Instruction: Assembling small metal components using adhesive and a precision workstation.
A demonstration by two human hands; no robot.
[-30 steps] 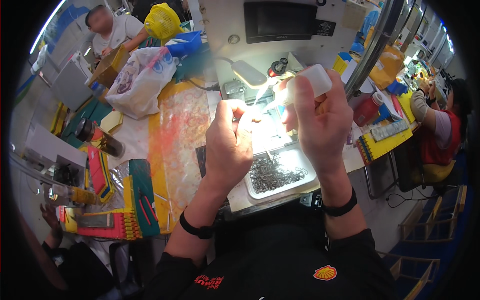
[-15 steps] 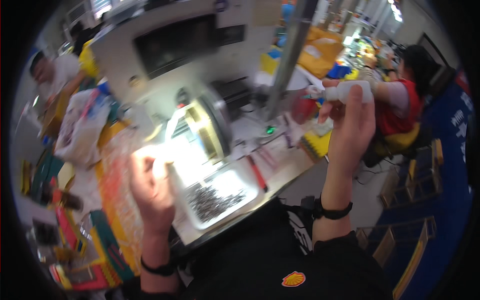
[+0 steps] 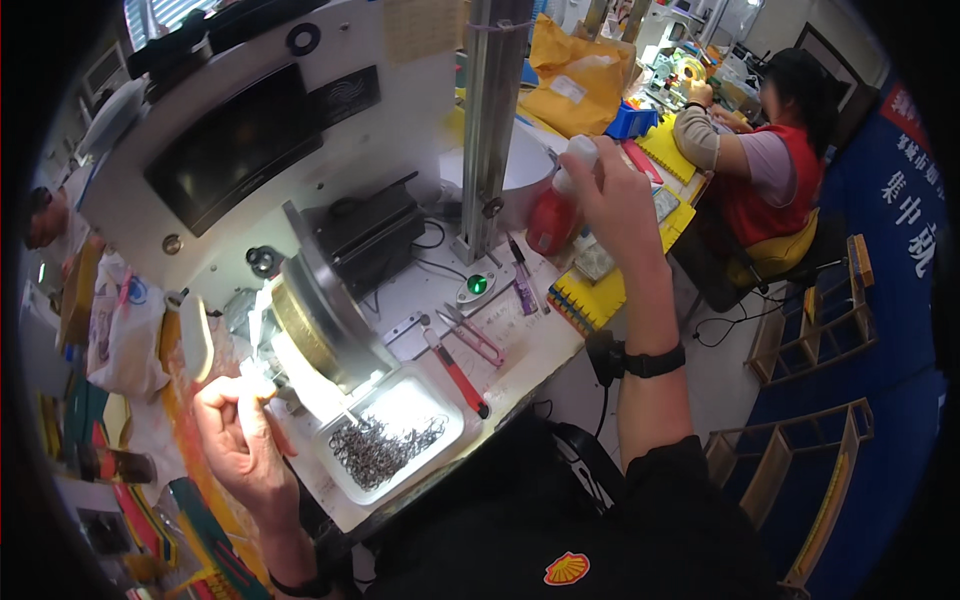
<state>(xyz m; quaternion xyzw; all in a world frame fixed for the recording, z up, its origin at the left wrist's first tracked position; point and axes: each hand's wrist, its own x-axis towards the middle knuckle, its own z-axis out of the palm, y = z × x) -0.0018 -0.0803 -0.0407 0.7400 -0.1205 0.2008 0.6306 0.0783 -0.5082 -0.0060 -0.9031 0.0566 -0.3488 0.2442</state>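
Note:
My left hand (image 3: 250,440) is in a pinch in the glare of the lamp, just left of a round machine wheel with a brass-coloured rim (image 3: 305,330). Whatever its fingertips grip is lost in the bright light. Out to the right, my raised right hand (image 3: 622,200) is closed on a small white bottle (image 3: 580,152) with its narrow end pointing down. Right below stands a red bottle (image 3: 553,222); I cannot tell whether the two touch. In front of the wheel, a white plastic tray (image 3: 452,405) contains many small dark pieces.
A red-handled tool (image 3: 458,372), pink-handled snips (image 3: 478,340) and a purple pen-like item (image 3: 525,290) lie on the bench. A metal post (image 3: 490,130) rises behind. Yellow notebooks (image 3: 600,300) lie at the right edge. A person in a red vest (image 3: 790,170) sits beyond.
My right hand has lowered and come inward to the red bottle, tipping the white bottle from lying sideways to narrow end down. My left hand stays pinched near the wheel. The whole view has shifted.

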